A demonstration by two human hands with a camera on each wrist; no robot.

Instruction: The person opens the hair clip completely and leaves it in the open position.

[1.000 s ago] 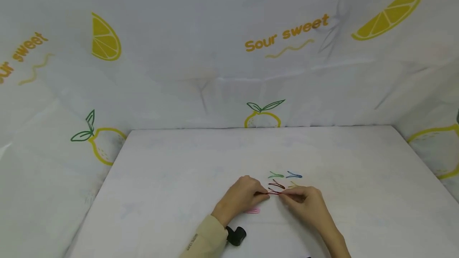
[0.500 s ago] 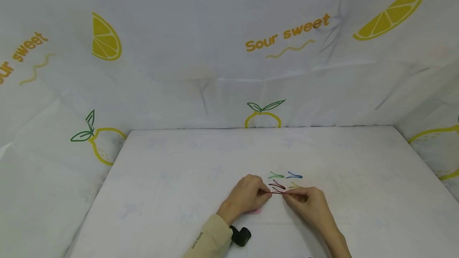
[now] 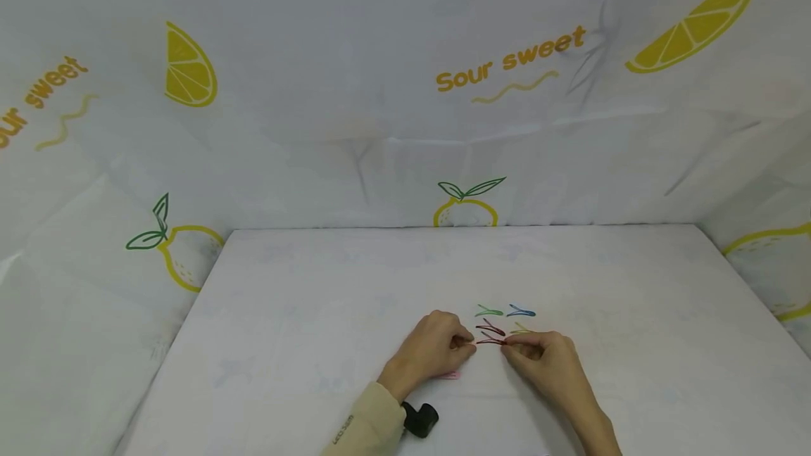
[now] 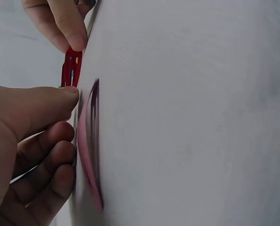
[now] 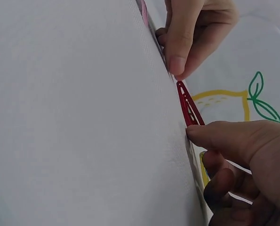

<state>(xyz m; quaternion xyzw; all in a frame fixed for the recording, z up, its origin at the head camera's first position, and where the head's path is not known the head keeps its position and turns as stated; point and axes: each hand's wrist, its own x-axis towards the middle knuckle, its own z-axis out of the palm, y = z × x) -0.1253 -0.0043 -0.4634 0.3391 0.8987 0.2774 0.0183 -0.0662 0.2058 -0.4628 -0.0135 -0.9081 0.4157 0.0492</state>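
Note:
Near the front middle of the table, my right hand [image 3: 545, 361] pinches one end of a red snap hair clip [image 3: 493, 342] between thumb and finger. The clip's narrow end points towards my left hand [image 3: 434, 343], whose thumb and fingertip sit right by it. In the right wrist view a sliver of space seems to separate them from the clip's tip [image 5: 180, 84]. A pink snap clip [image 4: 86, 150] lies on the table just under the left hand, partly hidden in the head view. Beyond the hands, another red clip [image 3: 493, 328] lies with its prongs spread.
Behind the red clips lie a green clip [image 3: 491, 313] and a blue clip [image 3: 522, 313], both spread in a Y. A yellow clip [image 3: 521, 329] is partly covered by the right hand. A lemon-print sheet [image 3: 380, 125] hangs behind the white table [image 3: 317, 280].
Both hands first shift slightly right with the red hair clip. Then the left hand draws back a little to the left, off the clip's tip, while the right hand keeps its pinch.

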